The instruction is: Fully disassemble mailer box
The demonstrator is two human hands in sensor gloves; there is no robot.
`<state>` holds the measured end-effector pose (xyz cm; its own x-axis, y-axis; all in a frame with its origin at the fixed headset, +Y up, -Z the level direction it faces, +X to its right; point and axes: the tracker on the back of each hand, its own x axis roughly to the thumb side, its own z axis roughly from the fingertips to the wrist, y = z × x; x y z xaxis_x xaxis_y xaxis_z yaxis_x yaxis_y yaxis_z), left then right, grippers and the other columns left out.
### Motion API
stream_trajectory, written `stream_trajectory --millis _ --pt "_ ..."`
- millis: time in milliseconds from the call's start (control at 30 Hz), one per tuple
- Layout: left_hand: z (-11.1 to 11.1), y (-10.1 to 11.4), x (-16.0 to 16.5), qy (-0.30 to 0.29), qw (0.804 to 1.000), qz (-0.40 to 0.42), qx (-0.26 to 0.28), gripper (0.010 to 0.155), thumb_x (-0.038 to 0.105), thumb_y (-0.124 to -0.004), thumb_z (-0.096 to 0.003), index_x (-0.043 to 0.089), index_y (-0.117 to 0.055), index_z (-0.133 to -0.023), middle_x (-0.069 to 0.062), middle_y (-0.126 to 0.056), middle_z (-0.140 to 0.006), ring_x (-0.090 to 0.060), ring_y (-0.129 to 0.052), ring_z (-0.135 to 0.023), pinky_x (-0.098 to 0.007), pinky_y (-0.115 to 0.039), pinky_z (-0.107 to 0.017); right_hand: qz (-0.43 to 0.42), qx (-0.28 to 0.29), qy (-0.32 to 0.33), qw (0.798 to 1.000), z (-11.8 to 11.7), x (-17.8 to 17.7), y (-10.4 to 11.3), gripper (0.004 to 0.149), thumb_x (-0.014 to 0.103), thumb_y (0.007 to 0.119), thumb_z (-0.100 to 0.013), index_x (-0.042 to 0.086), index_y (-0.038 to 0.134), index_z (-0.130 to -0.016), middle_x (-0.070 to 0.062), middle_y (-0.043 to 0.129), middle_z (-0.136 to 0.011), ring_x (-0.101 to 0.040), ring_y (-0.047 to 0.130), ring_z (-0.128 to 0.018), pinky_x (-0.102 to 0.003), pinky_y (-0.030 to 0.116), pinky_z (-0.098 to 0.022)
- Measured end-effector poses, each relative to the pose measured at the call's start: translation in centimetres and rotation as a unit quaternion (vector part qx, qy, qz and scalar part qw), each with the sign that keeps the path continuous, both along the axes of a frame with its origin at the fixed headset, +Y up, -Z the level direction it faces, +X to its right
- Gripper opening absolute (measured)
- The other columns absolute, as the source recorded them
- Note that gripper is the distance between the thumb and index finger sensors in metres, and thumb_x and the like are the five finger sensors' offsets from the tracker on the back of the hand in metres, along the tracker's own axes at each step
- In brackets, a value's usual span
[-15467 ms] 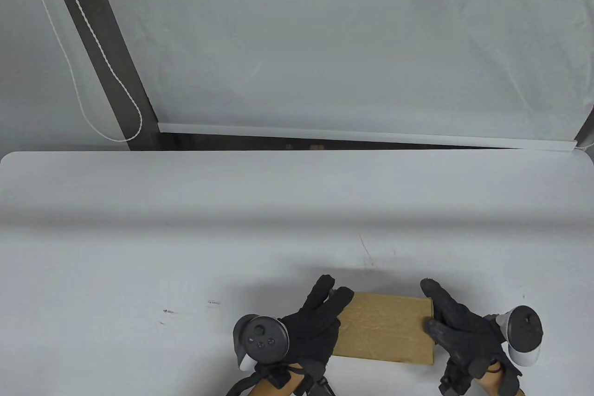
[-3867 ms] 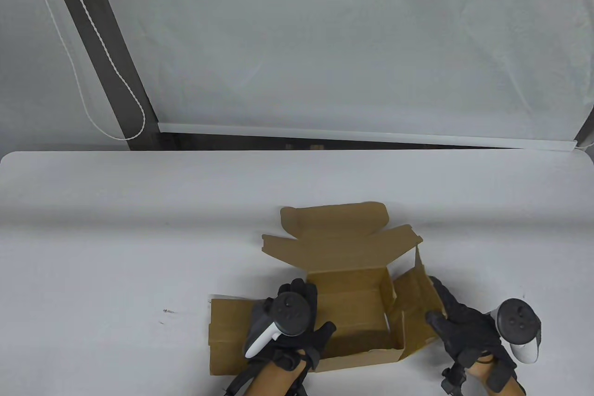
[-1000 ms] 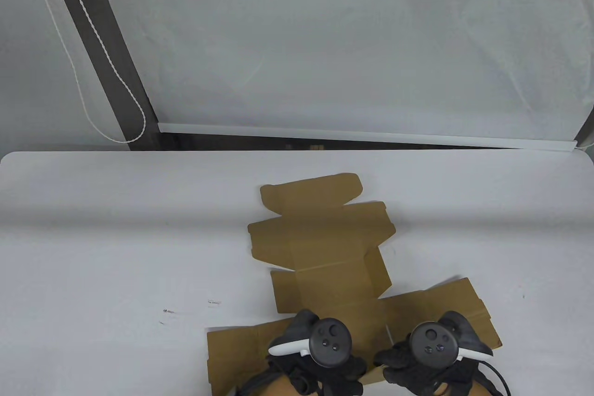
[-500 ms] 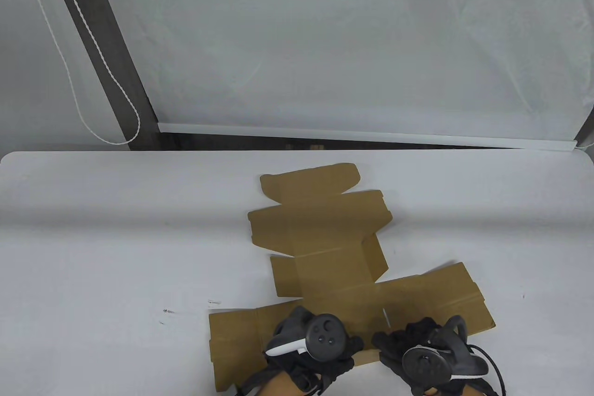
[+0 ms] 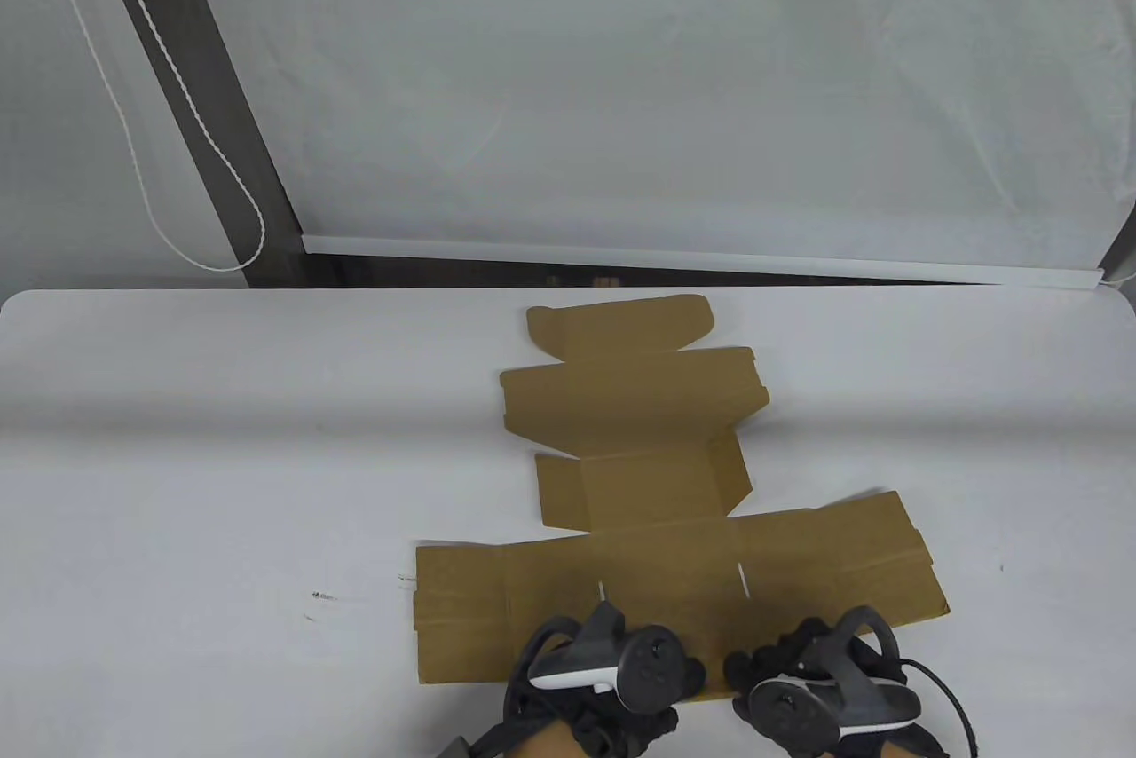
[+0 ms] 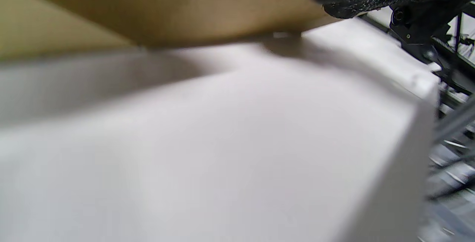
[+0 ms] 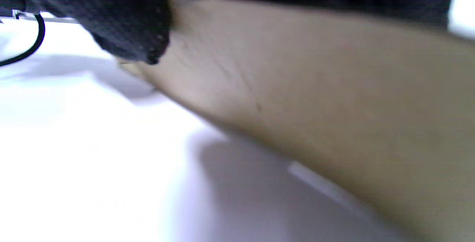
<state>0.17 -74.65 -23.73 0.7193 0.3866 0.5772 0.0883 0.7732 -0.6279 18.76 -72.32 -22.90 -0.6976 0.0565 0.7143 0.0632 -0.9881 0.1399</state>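
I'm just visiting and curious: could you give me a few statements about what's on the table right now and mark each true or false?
1. The mailer box lies unfolded as one spread sheet on the table. True.
2. The left hand and right hand are at the sheet's far edge. False: they are at its near edge.
3. The cardboard is white. False: it is brown.
4. A white cord hangs behind the table. True.

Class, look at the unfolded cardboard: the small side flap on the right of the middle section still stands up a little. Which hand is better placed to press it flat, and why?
The right hand, probably. It rests on the cardboard's near edge on the raised flap's side, so it has the shorter, uncrossed reach. The left hand sits further left and would have to cross over.
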Motion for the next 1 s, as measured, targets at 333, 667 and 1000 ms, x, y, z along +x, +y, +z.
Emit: stream_trajectory --millis 333,667,1000 --pt "-1.1 -2.9 -1.4 0.072 0.975 0.088 -0.192 0.066 0.043 -0.069 -0.0561 0.014 -0.049 -0.111 -0.023 -0.029 -0.114 -0.048 -0.026 -0.094 -0.067 -0.024 -0.064 -0.021 -0.135 -0.017 0.990 -1.0 0.2 -3.2 0.048 0.040 0.081 -0.051 0.007 0.087 -0.084 -0.030 0.092 -0.065 -0.034 0.101 -0.038 -0.056 0.077 -0.041" --pt "-1.8 -3.3 -2.3 0.211 0.975 -0.051 -0.046 0.094 0.045 -0.081 -0.0497 0.032 -0.008 -0.108 -0.009 0.013 -0.111 -0.037 0.014 -0.100 -0.061 0.019 -0.061 0.063 -0.059 -0.073 0.994 -1.5 1.1 -3.4 0.092 0.055 0.082 -0.048 0.018 0.028 -0.112 -0.025 0.028 -0.116 -0.047 0.051 -0.104 -0.066 0.036 -0.076" --pt "-3.4 -5.0 -6.5 0.240 0.950 -0.179 -0.090 0.109 0.064 -0.075 -0.0404 0.033 0.012 -0.098 -0.013 0.026 -0.101 -0.044 0.018 -0.095 -0.072 0.007 -0.061 0.133 -0.167 -0.207 0.955 -3.8 7.0 -5.4 0.099 0.061 0.073 -0.044 0.018 0.015 -0.111 -0.023 0.002 -0.115 -0.049 0.020 -0.109 -0.069 0.022 -0.077"
